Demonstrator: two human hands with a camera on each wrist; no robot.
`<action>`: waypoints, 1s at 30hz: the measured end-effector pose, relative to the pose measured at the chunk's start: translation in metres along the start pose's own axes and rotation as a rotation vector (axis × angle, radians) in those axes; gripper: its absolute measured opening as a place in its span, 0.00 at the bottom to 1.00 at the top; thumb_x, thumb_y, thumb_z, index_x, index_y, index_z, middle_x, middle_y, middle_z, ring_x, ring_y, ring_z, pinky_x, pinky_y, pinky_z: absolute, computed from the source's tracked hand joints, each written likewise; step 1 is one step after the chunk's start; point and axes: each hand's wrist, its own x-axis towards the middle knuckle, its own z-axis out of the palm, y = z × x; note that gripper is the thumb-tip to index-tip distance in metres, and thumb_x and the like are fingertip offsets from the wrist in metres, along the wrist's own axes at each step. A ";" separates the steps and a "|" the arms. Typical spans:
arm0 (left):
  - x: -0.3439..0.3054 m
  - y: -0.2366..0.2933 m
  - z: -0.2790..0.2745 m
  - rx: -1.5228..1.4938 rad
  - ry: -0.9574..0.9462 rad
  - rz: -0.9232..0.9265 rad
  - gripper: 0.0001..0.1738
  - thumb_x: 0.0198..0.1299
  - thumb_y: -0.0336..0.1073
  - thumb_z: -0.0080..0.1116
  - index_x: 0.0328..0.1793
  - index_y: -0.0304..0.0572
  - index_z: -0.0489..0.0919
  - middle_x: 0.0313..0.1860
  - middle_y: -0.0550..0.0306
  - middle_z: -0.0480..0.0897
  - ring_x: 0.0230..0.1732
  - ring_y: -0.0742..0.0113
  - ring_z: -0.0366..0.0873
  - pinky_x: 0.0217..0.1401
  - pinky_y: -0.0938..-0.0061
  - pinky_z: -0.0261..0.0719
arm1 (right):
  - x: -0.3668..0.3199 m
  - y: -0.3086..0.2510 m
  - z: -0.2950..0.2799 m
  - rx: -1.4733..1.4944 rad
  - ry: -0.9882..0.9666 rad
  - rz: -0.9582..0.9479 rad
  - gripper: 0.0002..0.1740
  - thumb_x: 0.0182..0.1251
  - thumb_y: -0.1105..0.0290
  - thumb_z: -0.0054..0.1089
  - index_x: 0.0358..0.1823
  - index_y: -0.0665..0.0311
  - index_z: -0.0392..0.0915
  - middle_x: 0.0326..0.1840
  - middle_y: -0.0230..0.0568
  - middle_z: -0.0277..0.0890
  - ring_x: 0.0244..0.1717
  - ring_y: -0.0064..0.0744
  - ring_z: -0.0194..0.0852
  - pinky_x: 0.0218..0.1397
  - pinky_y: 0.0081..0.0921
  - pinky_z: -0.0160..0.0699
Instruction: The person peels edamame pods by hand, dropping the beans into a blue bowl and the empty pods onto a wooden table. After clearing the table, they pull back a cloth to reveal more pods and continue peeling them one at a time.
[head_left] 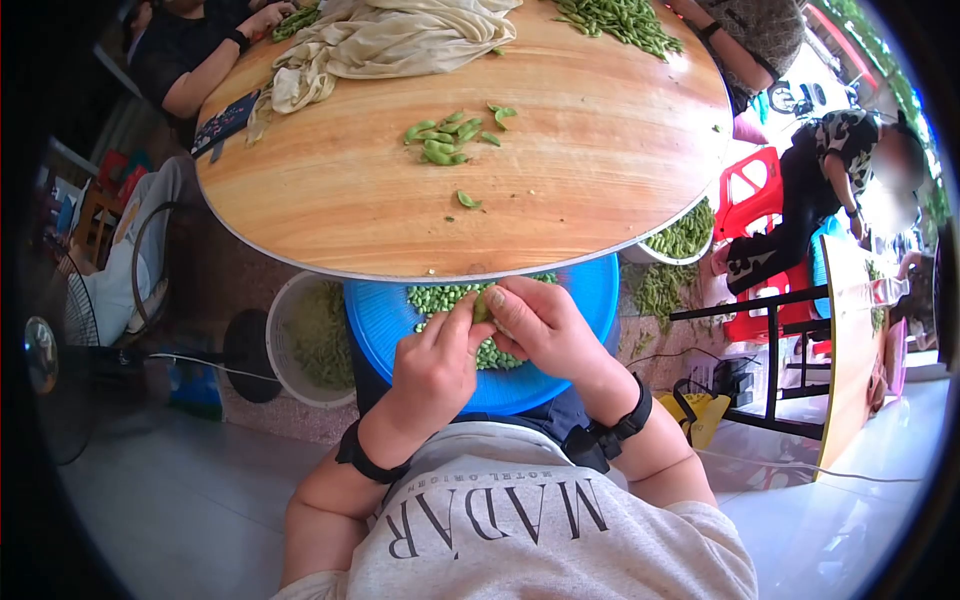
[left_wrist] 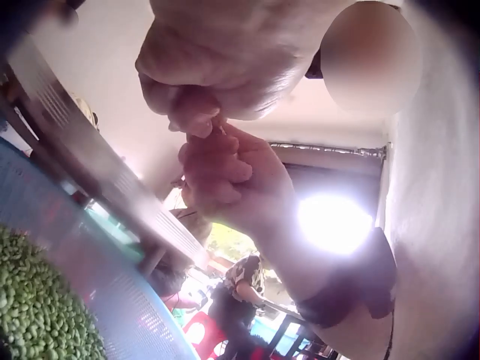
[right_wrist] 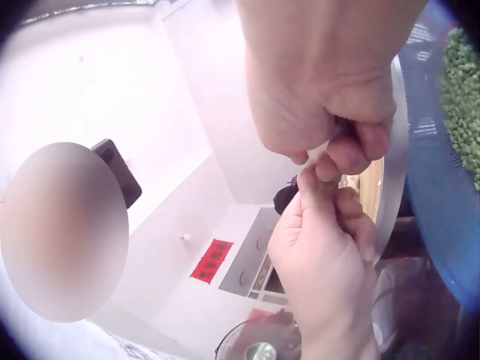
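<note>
Both hands meet over a blue basket (head_left: 375, 340) that holds shelled green beans (head_left: 432, 297). The left hand (head_left: 432, 365) pinches a green pod (head_left: 482, 306) between thumb and fingers. From the other side the right hand (head_left: 548, 325) grips the same pod, its thumb laid on top. In the left wrist view the fingertips of the left hand (left_wrist: 225, 67) and right hand (left_wrist: 232, 180) touch, with beans (left_wrist: 45, 307) below at the left. The right wrist view shows the right hand (right_wrist: 330, 97) against the left hand (right_wrist: 322, 247); the pod is mostly hidden by fingers.
Beyond the basket stands a round wooden table (head_left: 350, 200) with loose pods (head_left: 445, 140), a pod heap (head_left: 620, 25) and a cloth (head_left: 390, 40). A white bucket (head_left: 283, 345) stands left, another container of pods (head_left: 683, 235) right. Other people are around the table.
</note>
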 end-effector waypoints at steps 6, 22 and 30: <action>-0.002 0.008 0.000 -0.501 -0.041 -0.511 0.09 0.63 0.33 0.50 0.40 0.34 0.76 0.18 0.57 0.73 0.16 0.72 0.70 0.17 0.77 0.66 | -0.002 0.011 0.005 -0.104 0.071 -0.133 0.14 0.69 0.65 0.47 0.27 0.68 0.70 0.15 0.28 0.64 0.18 0.16 0.58 0.20 0.18 0.59; -0.008 -0.002 0.004 -1.013 -0.188 -1.008 0.11 0.62 0.38 0.54 0.31 0.39 0.73 0.16 0.62 0.72 0.09 0.81 0.61 0.08 0.86 0.55 | -0.009 0.025 -0.010 -0.512 0.191 -0.253 0.20 0.46 0.62 0.71 0.36 0.68 0.76 0.23 0.44 0.72 0.25 0.33 0.73 0.29 0.26 0.71; -0.017 -0.011 0.005 -1.327 -0.277 -1.193 0.12 0.61 0.39 0.55 0.28 0.41 0.73 0.16 0.62 0.71 0.09 0.81 0.60 0.08 0.87 0.54 | -0.005 0.021 -0.011 -0.493 -0.040 -0.181 0.16 0.46 0.66 0.70 0.34 0.67 0.76 0.22 0.45 0.73 0.23 0.34 0.70 0.28 0.26 0.70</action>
